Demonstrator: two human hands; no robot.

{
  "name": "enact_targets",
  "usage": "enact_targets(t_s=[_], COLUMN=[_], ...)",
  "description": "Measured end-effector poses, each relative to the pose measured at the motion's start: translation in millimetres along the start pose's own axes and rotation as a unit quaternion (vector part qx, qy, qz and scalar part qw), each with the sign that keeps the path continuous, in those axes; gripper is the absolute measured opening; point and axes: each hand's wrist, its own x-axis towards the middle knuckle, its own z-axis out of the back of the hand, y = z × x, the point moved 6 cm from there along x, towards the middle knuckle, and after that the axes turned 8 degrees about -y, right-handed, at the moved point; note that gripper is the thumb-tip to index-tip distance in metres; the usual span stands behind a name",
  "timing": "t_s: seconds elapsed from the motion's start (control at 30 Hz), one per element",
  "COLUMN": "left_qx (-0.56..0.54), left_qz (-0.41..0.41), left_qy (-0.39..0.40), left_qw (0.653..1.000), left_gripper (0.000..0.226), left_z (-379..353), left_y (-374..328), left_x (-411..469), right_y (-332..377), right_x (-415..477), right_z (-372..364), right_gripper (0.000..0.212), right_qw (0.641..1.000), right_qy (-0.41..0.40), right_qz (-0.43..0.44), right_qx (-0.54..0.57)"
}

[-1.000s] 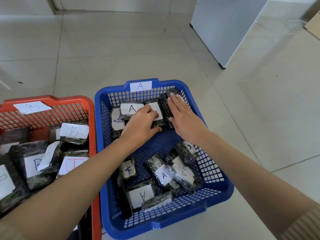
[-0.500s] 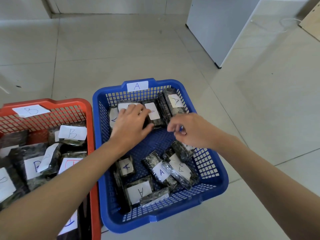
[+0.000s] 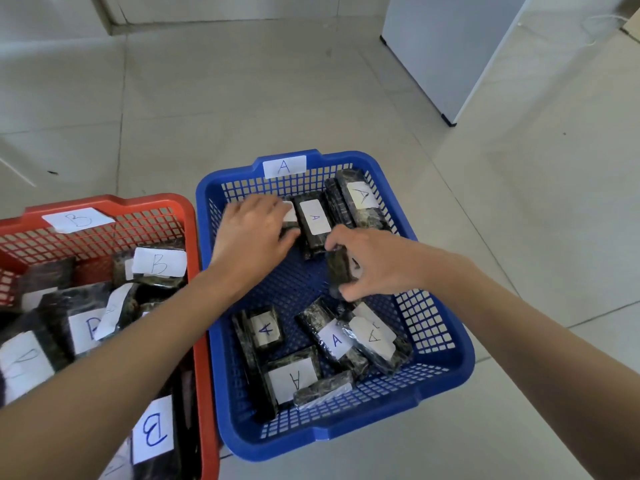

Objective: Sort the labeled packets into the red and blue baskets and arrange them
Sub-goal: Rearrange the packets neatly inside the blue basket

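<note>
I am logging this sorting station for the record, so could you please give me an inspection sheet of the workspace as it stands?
Surface: tiled floor; both baskets stand on it, side by side.
Job's things: blue basket labelled A holds a row of packets at its far end and loose packets nearer; red basket labelled B holds B packets.
Clutter: nothing seen.
Hands: left hand rests on the far row; right hand grips a dark packet in the blue basket's middle.
Cables: white cable on the floor, far right.
Surroundings: white cabinet beyond the baskets; wall at the back.
</note>
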Motion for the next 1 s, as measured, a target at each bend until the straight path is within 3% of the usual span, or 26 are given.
enact_targets(t_s=[0.1, 0.2, 0.27, 0.57, 0.73, 0.87, 0.93, 1.0], left_qx=[0.026, 0.044, 0.059, 0.019, -0.003, -0.015, -0.017, -0.019], left_qz=[0.045, 0.180, 0.223, 0.237, 0.251, 0.253, 0.252, 0.253], left_qy=[-0.099, -0.008, 0.058, 0.019, -0.016, -0.042, -0.049, -0.056], left_qw=[0.994, 0.983, 0.971, 0.971, 0.968, 0.966, 0.966, 0.966], left_gripper=[0.040, 0.049, 0.046, 0.038, 0.037, 0.037, 0.037, 0.037], left_z=[35, 28, 16, 12, 11, 12, 12, 12], left_y=[40, 93, 108, 104, 102, 102, 101, 101], left_x=[12, 11, 4, -3, -5, -7, -8, -8], right_y=[21, 34, 35, 29, 30, 24, 23, 23], right_x=[16, 36, 51, 86, 98, 112, 115, 114], right_z=[14, 17, 15, 25, 19, 19, 18, 13], right_gripper=[0.054, 0.054, 0.056, 0.054, 0.036, 0.064, 0.079, 0.079], right_qw=[0.994, 0.987, 0.983, 0.961, 0.954, 0.940, 0.954, 0.968], right_qy=[-0.084, -0.128, -0.146, -0.259, -0.286, -0.290, -0.248, -0.220], right_qz=[0.036, 0.059, 0.058, 0.027, -0.028, -0.140, -0.141, -0.112], right_qx=[0.054, 0.079, 0.091, 0.092, 0.080, 0.116, 0.092, 0.043])
